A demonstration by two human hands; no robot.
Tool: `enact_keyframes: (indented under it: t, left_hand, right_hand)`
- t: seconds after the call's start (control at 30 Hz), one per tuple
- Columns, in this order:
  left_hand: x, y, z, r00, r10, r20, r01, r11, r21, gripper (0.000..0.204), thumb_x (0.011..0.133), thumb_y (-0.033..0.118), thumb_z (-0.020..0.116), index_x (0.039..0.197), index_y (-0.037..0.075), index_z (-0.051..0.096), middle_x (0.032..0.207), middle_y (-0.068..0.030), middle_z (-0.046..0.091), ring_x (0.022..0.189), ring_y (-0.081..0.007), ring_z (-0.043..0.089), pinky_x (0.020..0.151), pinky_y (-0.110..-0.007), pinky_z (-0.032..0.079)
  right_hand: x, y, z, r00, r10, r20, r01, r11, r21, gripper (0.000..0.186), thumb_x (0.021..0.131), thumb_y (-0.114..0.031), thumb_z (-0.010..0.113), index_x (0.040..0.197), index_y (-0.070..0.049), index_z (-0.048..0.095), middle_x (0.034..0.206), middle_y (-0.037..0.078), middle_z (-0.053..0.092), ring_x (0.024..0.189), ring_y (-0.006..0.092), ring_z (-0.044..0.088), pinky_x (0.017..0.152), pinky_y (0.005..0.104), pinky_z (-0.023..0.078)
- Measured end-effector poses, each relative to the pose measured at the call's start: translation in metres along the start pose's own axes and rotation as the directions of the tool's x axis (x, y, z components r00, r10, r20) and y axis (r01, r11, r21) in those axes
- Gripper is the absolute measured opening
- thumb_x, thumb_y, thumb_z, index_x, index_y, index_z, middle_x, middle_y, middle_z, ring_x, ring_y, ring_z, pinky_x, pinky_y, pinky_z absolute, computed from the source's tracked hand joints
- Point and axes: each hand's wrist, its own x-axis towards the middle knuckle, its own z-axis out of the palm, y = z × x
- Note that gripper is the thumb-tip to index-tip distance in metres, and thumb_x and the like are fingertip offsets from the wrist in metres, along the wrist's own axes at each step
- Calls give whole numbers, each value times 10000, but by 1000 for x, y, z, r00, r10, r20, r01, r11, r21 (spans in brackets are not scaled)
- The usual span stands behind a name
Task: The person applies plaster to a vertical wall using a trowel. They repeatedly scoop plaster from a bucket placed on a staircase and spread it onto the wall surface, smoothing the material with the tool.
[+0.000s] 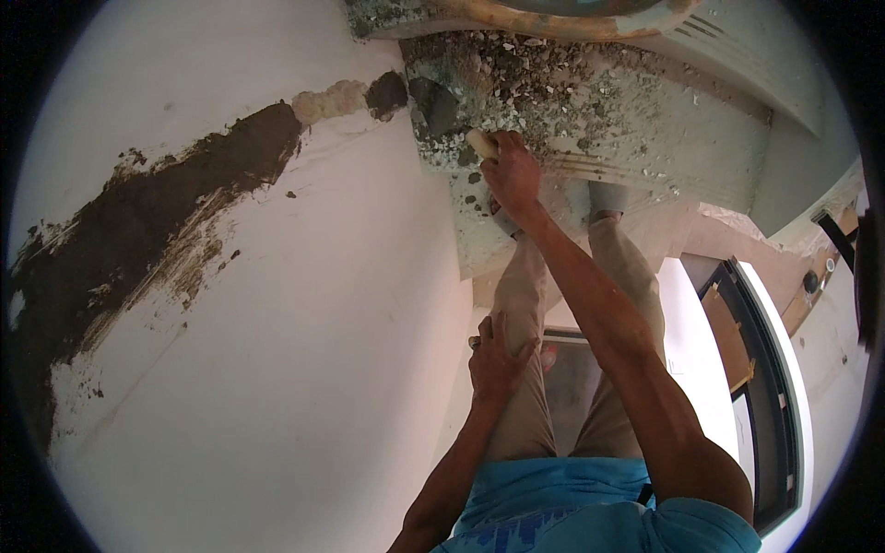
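My right hand (513, 175) grips a pale beige block (480, 142), too hidden to identify, low over a step (687, 138) strewn with grit and broken white flakes, beside a damp grey patch (433, 103). My left hand (498, 369) rests with fingers apart on my left trouser leg (521, 288) around the knee, a ring on one finger. The white wall (323, 323) at left carries a long band of rough dark brown mortar (157, 212), with a pale patch (327, 100) and a smaller dark patch (385, 95) continuing toward the step.
A round container (562, 28) with an orange-brown crusted rim sits at the top edge. More pale steps (793, 161) are at upper right. Below at right are a dark-framed opening (774, 433) with a brown board (722, 332) and small items (811, 281) on a lower surface.
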Motion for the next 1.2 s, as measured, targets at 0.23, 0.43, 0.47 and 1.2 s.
enact_keyframes:
  t: [0.23,0.43,0.47,1.2]
  left_hand:
    - [5,-5,-2,1000,5,4,-5,1000,-24,790,815,493,764,1420,90,457,1382,-165,507,1163,-399,576,904,-487,551]
    - [8,-7,-6,1000,4,23,-4,1000,-11,785,818,493,757,1420,90,457,1383,-157,507,1149,-396,581,895,-485,556]
    - [8,-7,-6,999,-4,35,5,1000,-13,784,818,492,756,1421,90,456,1383,-156,508,1146,-395,581,893,-485,556]
    - [14,-4,-11,998,38,49,-39,999,12,742,846,474,732,1414,81,463,1347,-145,520,1110,-379,566,868,-469,556]
  right_hand:
    - [6,-15,12,999,51,3,-51,998,-35,401,775,-68,690,1163,-74,588,1129,145,594,991,377,636,795,486,549]
    - [1,-28,28,998,-68,8,68,998,-5,471,755,-33,725,1190,-77,549,1140,156,560,1037,402,618,811,482,555]
    - [-2,-34,29,997,-73,38,73,997,13,483,753,-31,726,1197,-77,543,1143,159,553,1039,405,616,816,481,554]
    - [-21,-87,-6,988,-129,83,119,985,122,448,696,0,694,1133,19,593,1110,207,559,1033,399,606,817,467,552]
